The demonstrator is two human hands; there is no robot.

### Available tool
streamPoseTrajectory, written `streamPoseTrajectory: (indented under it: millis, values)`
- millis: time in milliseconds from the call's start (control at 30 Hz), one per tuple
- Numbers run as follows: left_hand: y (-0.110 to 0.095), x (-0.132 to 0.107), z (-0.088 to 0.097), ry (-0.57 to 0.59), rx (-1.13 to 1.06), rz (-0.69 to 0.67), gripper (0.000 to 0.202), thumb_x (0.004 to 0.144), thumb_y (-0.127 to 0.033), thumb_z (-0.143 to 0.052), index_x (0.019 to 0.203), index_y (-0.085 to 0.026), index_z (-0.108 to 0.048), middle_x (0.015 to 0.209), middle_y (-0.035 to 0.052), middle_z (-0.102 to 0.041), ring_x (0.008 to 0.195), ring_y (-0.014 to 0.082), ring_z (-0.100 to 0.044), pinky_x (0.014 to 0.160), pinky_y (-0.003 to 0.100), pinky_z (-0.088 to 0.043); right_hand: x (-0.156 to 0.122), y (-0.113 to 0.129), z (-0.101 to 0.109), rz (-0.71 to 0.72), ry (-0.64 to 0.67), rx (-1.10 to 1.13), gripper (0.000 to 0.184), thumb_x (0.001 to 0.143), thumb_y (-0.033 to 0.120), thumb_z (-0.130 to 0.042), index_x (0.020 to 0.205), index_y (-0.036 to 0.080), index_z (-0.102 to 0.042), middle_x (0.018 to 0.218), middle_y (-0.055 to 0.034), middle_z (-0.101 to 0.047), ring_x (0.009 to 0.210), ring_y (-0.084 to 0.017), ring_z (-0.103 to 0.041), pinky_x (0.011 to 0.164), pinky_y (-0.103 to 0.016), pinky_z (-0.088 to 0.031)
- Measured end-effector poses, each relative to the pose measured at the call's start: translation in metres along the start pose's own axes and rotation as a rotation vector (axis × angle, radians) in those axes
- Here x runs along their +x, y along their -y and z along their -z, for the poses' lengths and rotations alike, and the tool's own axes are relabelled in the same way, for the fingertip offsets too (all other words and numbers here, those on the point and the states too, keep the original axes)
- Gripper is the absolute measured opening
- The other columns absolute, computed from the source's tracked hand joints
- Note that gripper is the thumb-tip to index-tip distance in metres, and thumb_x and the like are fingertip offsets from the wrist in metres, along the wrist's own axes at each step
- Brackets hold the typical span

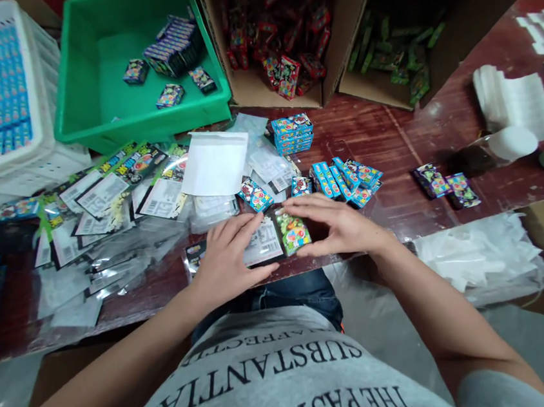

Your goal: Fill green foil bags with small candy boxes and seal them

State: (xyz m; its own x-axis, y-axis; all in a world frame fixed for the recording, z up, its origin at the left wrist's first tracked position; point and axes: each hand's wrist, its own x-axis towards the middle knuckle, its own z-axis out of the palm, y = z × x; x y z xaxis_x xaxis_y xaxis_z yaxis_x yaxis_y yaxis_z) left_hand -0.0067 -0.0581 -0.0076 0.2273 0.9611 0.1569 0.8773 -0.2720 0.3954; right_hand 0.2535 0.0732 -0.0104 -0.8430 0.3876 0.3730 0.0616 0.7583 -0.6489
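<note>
My left hand (228, 251) lies on a clear plastic package with a barcode card (264, 241) at the table's front edge, fingers stretched out and thumb apart. At the right end of that package is a small green printed box (294, 233). My right hand (335, 224) curls around this box, fingertips at its far side and thumb at its near right corner. Whether the box is fully inside the plastic, I cannot tell. A small blue printed box (256, 195) lies just beyond my left fingertips. More blue boxes (340, 179) lie beyond my right hand.
Clear packages with barcode cards (102, 195) spread to the left. A green tub (102, 105) and white basket (47, 70) stand back left. Cartons hold red boxes (288, 76) and green boxes (399, 74). Right are a white-lidded jar (512, 142) and plastic bag (484, 258).
</note>
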Motion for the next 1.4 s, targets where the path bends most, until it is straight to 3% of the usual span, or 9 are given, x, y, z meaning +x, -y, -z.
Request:
streamPoseTrajectory:
  millis: [133, 400, 600, 767, 867, 1000, 1067, 1233, 1400]
  values:
    - [0.002, 0.003, 0.009, -0.061, 0.004, 0.065, 0.088, 0.079, -0.053, -0.081, 0.153, -0.024, -0.042, 0.144, 0.0146, -0.057, 0.130, 0.0352, -0.055, 0.107, 0.050, -0.040, 0.017, 0.006, 0.012, -0.007, -0.117, -0.121, 0.078, 0.086, 0.047, -0.080, 0.154, 0.028, -0.047, 0.148, -0.0130, -0.057, 0.137, -0.030, -0.054, 0.117, -0.055, -0.042]
    - [0.006, 0.000, 0.017, -0.117, 0.051, 0.015, 0.089, 0.082, -0.051, -0.079, 0.155, -0.023, -0.037, 0.139, 0.0167, -0.060, 0.126, 0.0354, -0.059, 0.103, 0.052, -0.044, 0.039, 0.020, -0.008, -0.017, 0.146, 0.029, 0.083, 0.094, 0.047, -0.071, 0.163, 0.029, -0.030, 0.165, -0.0110, -0.039, 0.153, -0.028, -0.038, 0.126, -0.052, -0.032]
    - [0.005, 0.008, 0.012, -0.311, -0.332, 0.363, 0.085, 0.088, -0.049, -0.074, 0.158, -0.026, -0.033, 0.135, 0.0153, -0.052, 0.125, 0.0326, -0.057, 0.105, 0.052, -0.049, 0.060, 0.030, -0.043, -0.362, -0.314, 0.106, 0.054, 0.101, 0.041, -0.062, 0.151, 0.028, -0.048, 0.143, -0.0113, -0.062, 0.131, -0.026, -0.061, 0.110, -0.046, -0.052]
    - [0.015, 0.004, 0.010, -0.341, -0.846, 0.508, 0.062, 0.100, -0.039, -0.057, 0.157, -0.033, -0.031, 0.122, 0.0081, -0.059, 0.092, 0.0179, -0.066, 0.081, 0.034, -0.058, 0.075, 0.027, -0.050, -0.359, -0.269, 0.167, 0.028, 0.101, 0.038, -0.062, 0.126, 0.026, -0.068, 0.118, -0.0066, -0.074, 0.106, -0.022, -0.070, 0.096, -0.041, -0.057]
    - [0.021, 0.004, 0.011, -0.324, -0.915, 0.555, 0.048, 0.100, -0.040, -0.057, 0.146, -0.029, -0.048, 0.120, 0.0067, -0.062, 0.095, 0.0178, -0.066, 0.086, 0.034, -0.058, 0.081, 0.024, -0.053, -0.308, -0.228, 0.177, 0.021, 0.102, 0.034, -0.059, 0.118, 0.027, -0.072, 0.113, -0.0061, -0.074, 0.109, -0.021, -0.068, 0.099, -0.043, -0.056]
    - [0.026, 0.012, 0.011, -0.386, -0.995, 0.598, 0.049, 0.102, -0.041, -0.054, 0.149, -0.030, -0.046, 0.129, 0.0073, -0.063, 0.109, 0.0196, -0.066, 0.100, 0.039, -0.055, 0.083, 0.020, -0.065, -0.464, -0.363, 0.352, 0.052, 0.095, 0.041, -0.070, 0.143, 0.031, -0.053, 0.140, -0.0100, -0.060, 0.097, -0.018, -0.070, 0.088, -0.037, -0.061]
    - [0.029, 0.012, 0.010, -0.370, -1.032, 0.598, 0.051, 0.102, -0.040, -0.053, 0.151, -0.031, -0.043, 0.132, 0.0080, -0.063, 0.113, 0.0201, -0.066, 0.102, 0.040, -0.054, 0.080, 0.019, -0.072, -0.551, -0.437, 0.483, 0.066, 0.092, 0.044, -0.074, 0.148, 0.031, -0.043, 0.139, -0.0104, -0.059, 0.089, -0.015, -0.070, 0.081, -0.033, -0.063]
    - [0.051, -0.002, 0.006, -0.147, -1.011, 0.577, 0.032, 0.097, -0.039, -0.063, 0.126, -0.024, -0.059, 0.118, 0.0073, -0.069, 0.105, 0.0213, -0.068, 0.094, 0.038, -0.057, 0.067, 0.021, -0.084, -0.602, -0.381, 0.563, 0.025, 0.095, 0.042, -0.071, 0.110, 0.023, -0.070, 0.108, -0.0047, -0.074, 0.102, -0.019, -0.069, 0.096, -0.039, -0.057]
    - [0.076, 0.000, 0.010, -0.144, -1.004, 0.523, 0.018, 0.095, -0.039, -0.067, 0.103, -0.023, -0.067, 0.139, 0.0089, -0.064, 0.135, 0.0265, -0.057, 0.117, 0.045, -0.042, 0.064, 0.023, -0.099, -0.647, -0.445, 0.657, 0.044, 0.094, 0.042, -0.071, 0.135, 0.030, -0.060, 0.127, -0.0060, -0.070, 0.114, -0.020, -0.067, 0.095, -0.040, -0.058]
